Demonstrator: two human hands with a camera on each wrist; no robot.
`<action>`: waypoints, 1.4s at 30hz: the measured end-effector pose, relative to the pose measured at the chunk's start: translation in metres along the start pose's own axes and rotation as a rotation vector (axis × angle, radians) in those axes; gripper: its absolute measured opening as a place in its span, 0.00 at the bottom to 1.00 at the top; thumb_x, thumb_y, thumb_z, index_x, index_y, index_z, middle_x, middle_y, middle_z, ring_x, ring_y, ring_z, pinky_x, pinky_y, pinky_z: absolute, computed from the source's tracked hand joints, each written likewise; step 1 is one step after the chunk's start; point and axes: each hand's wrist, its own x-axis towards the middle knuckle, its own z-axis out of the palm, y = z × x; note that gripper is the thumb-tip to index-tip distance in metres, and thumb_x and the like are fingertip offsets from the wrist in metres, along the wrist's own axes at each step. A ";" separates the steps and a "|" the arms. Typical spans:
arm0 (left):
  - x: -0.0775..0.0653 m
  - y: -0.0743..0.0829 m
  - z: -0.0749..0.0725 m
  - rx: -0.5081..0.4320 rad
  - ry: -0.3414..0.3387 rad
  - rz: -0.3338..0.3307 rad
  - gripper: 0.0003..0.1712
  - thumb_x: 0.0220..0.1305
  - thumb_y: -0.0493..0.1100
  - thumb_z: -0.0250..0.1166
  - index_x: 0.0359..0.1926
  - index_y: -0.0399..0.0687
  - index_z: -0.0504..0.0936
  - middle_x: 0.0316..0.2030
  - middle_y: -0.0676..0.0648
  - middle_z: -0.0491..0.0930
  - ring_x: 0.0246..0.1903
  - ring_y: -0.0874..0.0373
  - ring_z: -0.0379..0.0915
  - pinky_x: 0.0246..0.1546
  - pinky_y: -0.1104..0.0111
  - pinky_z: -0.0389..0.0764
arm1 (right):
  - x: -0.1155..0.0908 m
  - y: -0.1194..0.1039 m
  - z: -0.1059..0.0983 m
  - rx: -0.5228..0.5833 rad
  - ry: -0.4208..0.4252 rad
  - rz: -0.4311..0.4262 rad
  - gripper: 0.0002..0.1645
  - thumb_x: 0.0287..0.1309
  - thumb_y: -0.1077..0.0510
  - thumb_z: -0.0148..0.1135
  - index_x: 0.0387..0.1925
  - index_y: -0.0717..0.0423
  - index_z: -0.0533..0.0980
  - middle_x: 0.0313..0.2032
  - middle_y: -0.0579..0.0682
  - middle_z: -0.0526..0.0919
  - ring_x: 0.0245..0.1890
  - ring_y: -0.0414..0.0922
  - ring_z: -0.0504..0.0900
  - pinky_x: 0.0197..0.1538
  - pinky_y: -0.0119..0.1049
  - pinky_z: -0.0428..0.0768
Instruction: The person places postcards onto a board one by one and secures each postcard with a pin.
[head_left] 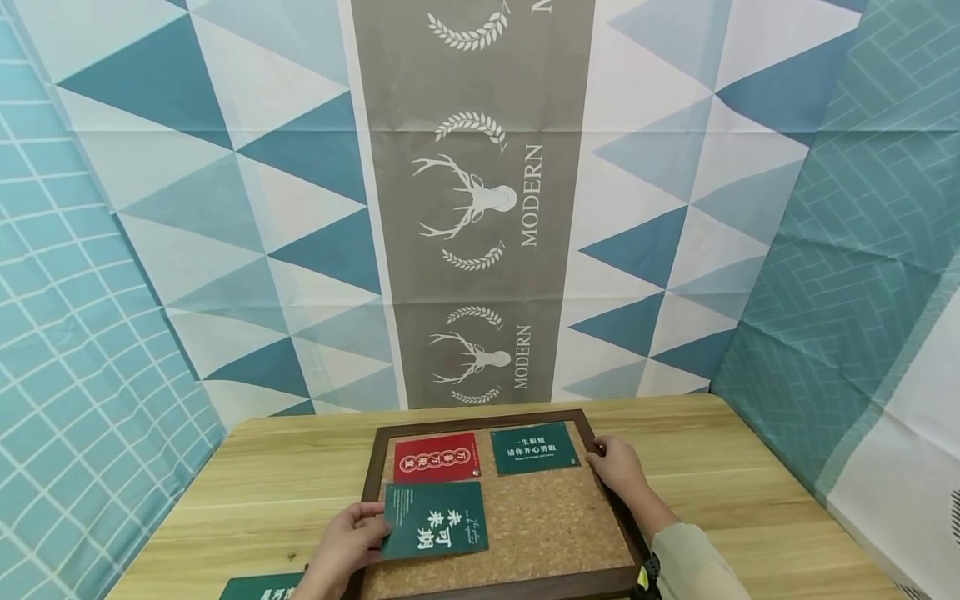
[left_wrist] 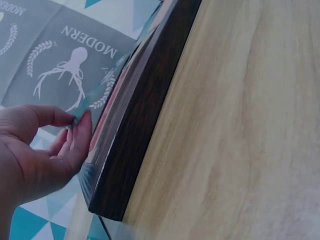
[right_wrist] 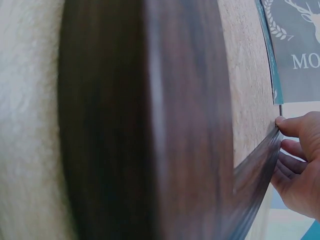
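Note:
My left hand (head_left: 347, 540) pinches the left edge of a green card (head_left: 435, 518) with white characters, which overlaps the left part of a cork board (head_left: 551, 533). In the left wrist view, the thumb and index finger of the left hand (left_wrist: 47, 150) meet at the card's edge, beside the dark frame (left_wrist: 137, 110). Along the board's right side, my right hand (head_left: 621, 468) grips the brown wooden frame, thumb on top. The right wrist view has the right hand (right_wrist: 302, 160) at that frame (right_wrist: 190, 115). A red card (head_left: 437, 457) and another green card (head_left: 534, 448) lie along the board's far side.
Under the board is a light wood table (head_left: 225, 508). Another green card (head_left: 258, 587) lies at the near left, partly cut off by the view's edge. Patterned wall coverings (head_left: 472, 208) surround the table, and a white surface (head_left: 900, 475) stands at the right.

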 end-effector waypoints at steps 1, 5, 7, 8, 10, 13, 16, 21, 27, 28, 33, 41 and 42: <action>0.000 0.001 0.001 0.025 0.009 0.004 0.24 0.57 0.35 0.59 0.53 0.27 0.68 0.32 0.44 0.79 0.27 0.57 0.74 0.27 0.63 0.80 | 0.000 0.000 0.000 0.002 0.000 -0.001 0.23 0.59 0.62 0.58 0.53 0.74 0.71 0.49 0.70 0.77 0.47 0.63 0.77 0.44 0.50 0.80; -0.003 0.005 0.002 0.141 0.049 0.044 0.22 0.53 0.35 0.61 0.49 0.28 0.71 0.31 0.42 0.77 0.24 0.57 0.73 0.23 0.65 0.79 | -0.001 0.000 -0.001 0.008 -0.001 -0.002 0.23 0.59 0.62 0.58 0.53 0.74 0.71 0.49 0.70 0.76 0.47 0.63 0.77 0.44 0.50 0.80; -0.004 0.007 0.003 0.193 0.064 0.070 0.21 0.51 0.34 0.61 0.48 0.28 0.72 0.29 0.43 0.77 0.22 0.57 0.72 0.22 0.66 0.79 | -0.001 0.000 -0.001 0.009 -0.003 -0.002 0.23 0.59 0.62 0.58 0.53 0.74 0.71 0.49 0.70 0.77 0.47 0.62 0.78 0.44 0.50 0.80; -0.005 0.007 0.003 0.218 0.073 0.085 0.21 0.50 0.33 0.61 0.47 0.27 0.73 0.28 0.43 0.77 0.21 0.58 0.72 0.21 0.66 0.79 | -0.001 0.000 -0.001 0.010 -0.003 -0.001 0.23 0.59 0.62 0.58 0.53 0.74 0.71 0.49 0.70 0.77 0.47 0.62 0.78 0.43 0.50 0.80; -0.006 0.009 0.004 0.256 0.086 0.103 0.20 0.49 0.33 0.61 0.45 0.27 0.74 0.27 0.44 0.77 0.20 0.58 0.71 0.19 0.67 0.78 | -0.001 0.000 -0.001 0.011 -0.004 0.000 0.23 0.59 0.62 0.58 0.53 0.73 0.71 0.49 0.70 0.76 0.47 0.62 0.77 0.44 0.50 0.80; -0.008 0.010 0.005 0.282 0.089 0.116 0.20 0.48 0.32 0.61 0.44 0.26 0.74 0.26 0.44 0.77 0.19 0.59 0.71 0.18 0.67 0.78 | -0.001 0.000 -0.001 0.012 -0.003 -0.001 0.23 0.59 0.62 0.58 0.53 0.73 0.71 0.50 0.70 0.76 0.48 0.63 0.77 0.44 0.50 0.80; -0.008 0.010 0.005 0.310 0.091 0.107 0.19 0.48 0.32 0.61 0.44 0.26 0.74 0.26 0.44 0.77 0.19 0.59 0.71 0.18 0.68 0.79 | -0.001 0.000 -0.001 0.014 0.002 -0.002 0.23 0.59 0.62 0.58 0.53 0.74 0.71 0.50 0.70 0.76 0.48 0.63 0.77 0.45 0.51 0.79; -0.007 0.008 0.008 0.356 0.102 0.075 0.18 0.48 0.32 0.63 0.43 0.27 0.76 0.25 0.45 0.77 0.21 0.59 0.73 0.19 0.69 0.79 | -0.001 -0.002 -0.002 0.013 0.005 -0.005 0.23 0.59 0.62 0.58 0.53 0.74 0.71 0.49 0.70 0.77 0.48 0.62 0.77 0.45 0.50 0.79; -0.009 0.007 0.011 0.375 0.093 0.072 0.18 0.49 0.32 0.62 0.43 0.26 0.76 0.25 0.44 0.78 0.22 0.60 0.74 0.19 0.69 0.80 | -0.002 -0.001 -0.001 0.009 0.002 -0.005 0.23 0.59 0.62 0.58 0.53 0.74 0.71 0.49 0.70 0.77 0.48 0.62 0.77 0.45 0.50 0.79; -0.010 0.007 0.011 0.383 0.089 0.074 0.18 0.50 0.32 0.62 0.43 0.26 0.76 0.25 0.44 0.78 0.22 0.60 0.74 0.19 0.69 0.79 | -0.002 -0.001 -0.001 0.007 0.003 -0.006 0.23 0.59 0.62 0.58 0.53 0.74 0.71 0.49 0.70 0.77 0.48 0.62 0.77 0.45 0.50 0.79; -0.009 0.008 0.012 0.416 0.083 0.073 0.19 0.50 0.32 0.63 0.44 0.26 0.76 0.26 0.44 0.78 0.22 0.60 0.74 0.19 0.69 0.79 | -0.001 0.000 0.000 0.011 0.003 0.003 0.24 0.59 0.61 0.59 0.53 0.74 0.71 0.49 0.70 0.77 0.48 0.62 0.77 0.45 0.51 0.79; -0.009 0.008 0.014 0.436 0.090 0.077 0.18 0.50 0.32 0.63 0.43 0.26 0.76 0.26 0.44 0.78 0.21 0.60 0.73 0.18 0.70 0.78 | -0.001 0.000 0.000 0.003 0.006 -0.007 0.23 0.59 0.62 0.58 0.53 0.75 0.71 0.48 0.70 0.77 0.47 0.62 0.78 0.44 0.50 0.80; -0.009 0.008 0.014 0.435 0.094 0.075 0.18 0.50 0.32 0.63 0.43 0.27 0.76 0.26 0.44 0.78 0.21 0.60 0.73 0.17 0.70 0.78 | -0.001 0.000 0.000 0.003 0.006 -0.006 0.24 0.59 0.62 0.58 0.53 0.75 0.71 0.48 0.70 0.77 0.47 0.62 0.78 0.45 0.50 0.80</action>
